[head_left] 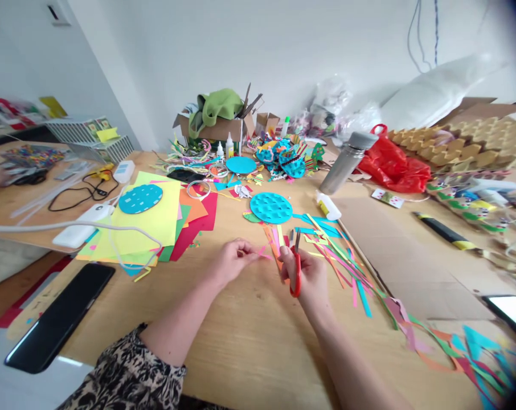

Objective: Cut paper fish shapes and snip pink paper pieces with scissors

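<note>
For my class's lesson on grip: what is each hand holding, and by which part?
The right hand holds the scissors by their red handles; the left hand pinches a small pink strip by one end.

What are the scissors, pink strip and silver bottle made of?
Scissors: probably plastic handles, smooth and glossy red; blades seemingly metal, dark grey and slim. Pink strip: perhaps matte paper, thin with no shine. Bottle: likely brushed metal, from its soft silvery sheen.

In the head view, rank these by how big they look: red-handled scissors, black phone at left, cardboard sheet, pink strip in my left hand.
1. Cardboard sheet
2. Black phone, perhaps enlarged by nearness
3. Red-handled scissors, partly hidden
4. Pink strip
</note>
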A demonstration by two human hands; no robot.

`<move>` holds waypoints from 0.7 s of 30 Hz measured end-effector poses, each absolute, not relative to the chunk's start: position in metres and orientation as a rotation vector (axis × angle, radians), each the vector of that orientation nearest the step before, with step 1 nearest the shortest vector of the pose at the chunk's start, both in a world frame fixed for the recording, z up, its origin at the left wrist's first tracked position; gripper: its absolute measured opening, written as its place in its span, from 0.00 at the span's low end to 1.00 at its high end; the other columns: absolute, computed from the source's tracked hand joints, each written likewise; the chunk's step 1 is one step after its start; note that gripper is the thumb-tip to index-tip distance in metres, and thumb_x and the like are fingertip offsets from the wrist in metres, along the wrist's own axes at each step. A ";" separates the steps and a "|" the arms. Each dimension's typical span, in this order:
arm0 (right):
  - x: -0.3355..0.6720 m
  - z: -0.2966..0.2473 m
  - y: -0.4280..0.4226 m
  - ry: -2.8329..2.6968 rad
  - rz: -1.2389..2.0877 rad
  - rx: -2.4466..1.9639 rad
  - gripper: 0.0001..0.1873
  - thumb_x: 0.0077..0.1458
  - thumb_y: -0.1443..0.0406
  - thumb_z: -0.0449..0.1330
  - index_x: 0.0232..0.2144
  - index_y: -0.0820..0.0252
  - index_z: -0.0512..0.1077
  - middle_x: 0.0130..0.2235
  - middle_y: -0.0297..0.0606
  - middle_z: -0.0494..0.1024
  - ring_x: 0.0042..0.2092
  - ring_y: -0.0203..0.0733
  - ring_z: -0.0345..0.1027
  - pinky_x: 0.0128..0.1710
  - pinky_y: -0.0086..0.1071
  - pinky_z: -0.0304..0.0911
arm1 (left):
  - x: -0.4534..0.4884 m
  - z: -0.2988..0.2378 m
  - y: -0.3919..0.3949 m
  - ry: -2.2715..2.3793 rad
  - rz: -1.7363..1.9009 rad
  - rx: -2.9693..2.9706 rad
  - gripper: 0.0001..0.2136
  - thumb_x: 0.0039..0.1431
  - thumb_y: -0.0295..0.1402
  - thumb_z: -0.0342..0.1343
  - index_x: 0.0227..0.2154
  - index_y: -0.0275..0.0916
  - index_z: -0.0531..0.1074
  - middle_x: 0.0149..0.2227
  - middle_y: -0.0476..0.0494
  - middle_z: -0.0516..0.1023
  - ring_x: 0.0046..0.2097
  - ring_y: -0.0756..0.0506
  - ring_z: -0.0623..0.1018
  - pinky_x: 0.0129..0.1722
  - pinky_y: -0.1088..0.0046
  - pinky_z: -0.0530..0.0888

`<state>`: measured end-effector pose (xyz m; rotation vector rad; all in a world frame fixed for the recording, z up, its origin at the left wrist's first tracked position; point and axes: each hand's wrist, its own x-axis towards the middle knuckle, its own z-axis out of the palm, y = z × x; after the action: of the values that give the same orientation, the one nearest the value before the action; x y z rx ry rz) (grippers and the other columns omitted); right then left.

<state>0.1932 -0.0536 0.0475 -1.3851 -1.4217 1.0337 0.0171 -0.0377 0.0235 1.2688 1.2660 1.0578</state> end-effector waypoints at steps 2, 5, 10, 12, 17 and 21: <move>0.192 0.045 -0.054 -1.437 1.016 -1.354 0.24 0.54 0.46 0.59 0.22 0.60 0.68 0.19 0.33 0.70 0.21 0.36 0.63 0.21 0.28 0.57 | 0.017 0.028 -0.038 1.124 1.155 0.953 0.09 0.45 0.35 0.65 0.25 0.35 0.74 0.26 0.49 0.72 0.29 0.51 0.68 0.34 0.73 0.65; 0.187 0.038 -0.056 -1.499 0.987 -1.281 0.19 0.51 0.50 0.64 0.30 0.61 0.71 0.27 0.37 0.75 0.28 0.41 0.69 0.29 0.31 0.64 | 0.020 0.033 -0.041 0.991 1.240 0.665 0.11 0.39 0.34 0.69 0.24 0.35 0.75 0.25 0.49 0.72 0.29 0.52 0.69 0.33 0.74 0.65; 0.176 0.034 -0.062 -1.569 0.949 -1.110 0.13 0.52 0.57 0.64 0.35 0.59 0.71 0.35 0.42 0.78 0.41 0.47 0.73 0.44 0.38 0.67 | 0.034 0.038 -0.051 0.894 1.249 0.580 0.11 0.40 0.34 0.69 0.24 0.36 0.74 0.25 0.48 0.75 0.32 0.49 0.75 0.38 0.71 0.68; 0.174 0.036 -0.064 -1.564 0.936 -1.105 0.10 0.54 0.59 0.62 0.34 0.59 0.70 0.34 0.41 0.78 0.40 0.46 0.73 0.44 0.38 0.67 | 0.039 0.040 -0.054 0.862 1.208 0.586 0.11 0.40 0.34 0.69 0.24 0.36 0.73 0.27 0.45 0.78 0.37 0.45 0.78 0.42 0.68 0.68; 0.175 0.037 -0.064 -1.541 0.984 -1.095 0.09 0.55 0.60 0.62 0.34 0.59 0.70 0.34 0.40 0.77 0.37 0.44 0.72 0.40 0.36 0.68 | 0.043 0.042 -0.058 0.858 1.210 0.622 0.10 0.41 0.35 0.69 0.24 0.37 0.73 0.33 0.41 0.82 0.42 0.42 0.79 0.44 0.67 0.68; 0.174 0.035 -0.064 -1.585 0.920 -1.094 0.11 0.52 0.59 0.64 0.36 0.58 0.71 0.37 0.41 0.78 0.41 0.47 0.72 0.44 0.39 0.67 | 0.044 0.041 -0.059 0.819 1.226 0.608 0.10 0.42 0.35 0.69 0.24 0.37 0.73 0.34 0.40 0.82 0.41 0.42 0.80 0.48 0.65 0.68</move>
<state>0.1736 -0.0639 0.0345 -1.0936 -1.5846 0.9195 0.0438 -0.0595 0.0410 0.6076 0.8186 1.2261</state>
